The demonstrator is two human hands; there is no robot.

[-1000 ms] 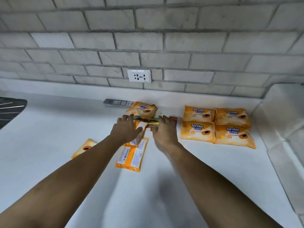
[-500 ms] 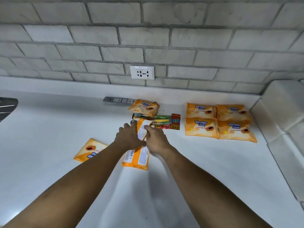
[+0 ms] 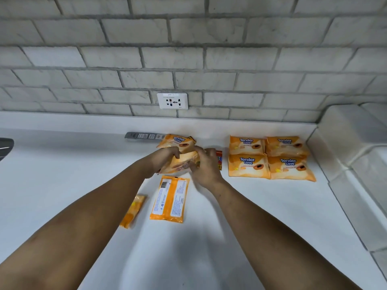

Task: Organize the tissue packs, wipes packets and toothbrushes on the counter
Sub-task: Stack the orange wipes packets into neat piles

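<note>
Wipes packet (image 3: 183, 164), orange, gripped tilted between both hands near the back of the white bench (image 3: 261, 222). Left hand (image 3: 163, 160) fingers curled over its left end; right hand (image 3: 207, 168) fingers pinching its right end. Face-down packet (image 3: 169, 198) flat just in front; side packet (image 3: 133, 212) beside the left forearm. Four Tender Love packs (image 3: 270, 158) in a two-by-two block to the right. Rear pack (image 3: 178, 141) behind the hands. Red toothbrush package (image 3: 219, 162) edge beside the right hand.
</note>
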